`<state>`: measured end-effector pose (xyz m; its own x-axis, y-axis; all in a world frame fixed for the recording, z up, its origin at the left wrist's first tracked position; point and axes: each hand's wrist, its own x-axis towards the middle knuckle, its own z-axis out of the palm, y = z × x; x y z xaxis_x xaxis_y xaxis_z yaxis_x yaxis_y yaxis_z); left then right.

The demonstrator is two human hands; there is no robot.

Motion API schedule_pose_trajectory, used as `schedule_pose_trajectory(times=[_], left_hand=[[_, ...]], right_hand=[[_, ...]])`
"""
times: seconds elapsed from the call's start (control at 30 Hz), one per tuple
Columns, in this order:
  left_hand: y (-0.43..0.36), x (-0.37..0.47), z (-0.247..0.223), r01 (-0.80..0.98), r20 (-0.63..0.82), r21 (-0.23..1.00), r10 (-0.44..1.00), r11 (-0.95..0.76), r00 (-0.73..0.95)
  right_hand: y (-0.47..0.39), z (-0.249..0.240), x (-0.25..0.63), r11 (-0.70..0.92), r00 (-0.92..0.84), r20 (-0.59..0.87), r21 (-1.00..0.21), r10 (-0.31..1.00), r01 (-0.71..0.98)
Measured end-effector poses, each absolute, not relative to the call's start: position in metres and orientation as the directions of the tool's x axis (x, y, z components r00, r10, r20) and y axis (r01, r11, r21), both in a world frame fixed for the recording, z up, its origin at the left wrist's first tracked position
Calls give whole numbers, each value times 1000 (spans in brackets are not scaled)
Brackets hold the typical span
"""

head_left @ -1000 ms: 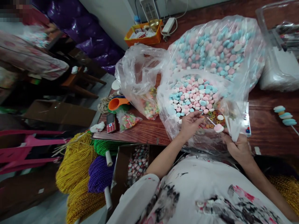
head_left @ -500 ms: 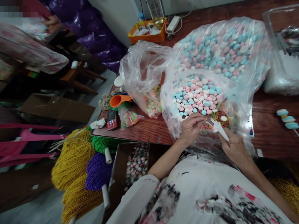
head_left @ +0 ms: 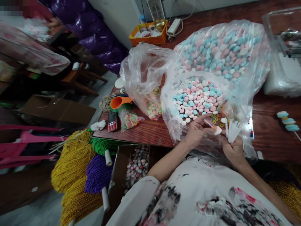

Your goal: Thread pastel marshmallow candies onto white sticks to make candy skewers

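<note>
My left hand [head_left: 195, 131] pinches a thin white stick with a small orange ring and a pale pink and white candy [head_left: 217, 130] threaded on it. Close beside it, my right hand [head_left: 231, 147] is closed on a bunch of white sticks [head_left: 234, 130]. One stick with a white disc at its tip [head_left: 224, 120] stands apart from the bunch, by the right fingers. Both hands are over the open mouth of a clear plastic bag [head_left: 167, 110] of pink, blue and white disc candies [head_left: 199, 94]. Coloured ring candies [head_left: 216, 120] lie just beyond my fingers.
A finished-looking candy skewer [head_left: 289, 121] lies at the right. Toward the left are a clear bag of small candies [head_left: 154, 108], an orange scoop [head_left: 118, 102] and a phone [head_left: 113, 121]. Below the table edge stands a box [head_left: 118, 175] beside yellow cord bundles [head_left: 72, 160]. Another person [head_left: 35, 50] sits far left.
The bunch of sticks has turned more upright in my right hand. My left hand has shifted slightly, and a stick with a ring and candy now shows clearly in its fingers.
</note>
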<state>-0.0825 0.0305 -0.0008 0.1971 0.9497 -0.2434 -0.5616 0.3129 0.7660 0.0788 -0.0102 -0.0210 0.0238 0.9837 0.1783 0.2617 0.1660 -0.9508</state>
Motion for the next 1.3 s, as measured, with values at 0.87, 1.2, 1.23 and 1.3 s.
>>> schedule_pose_trajectory(times=[0.87,1.2,1.23,1.3], left_hand=[[106,-190,-22,643,490,667,872,-376,2],[39,-169,-49,803,326,221,818,-553,474],[34,-168,-47,797,326,241,820,-554,471],[28,-167,-45,781,347,295,823,-550,449]], right_hand=[[-2,-23,97,51,145,75,-986,987,161],[-10,-34,99,158,90,196,-934,976,322],[-11,-35,98,157,80,195,-928,978,338],[-11,-37,97,148,68,184,-922,981,358]])
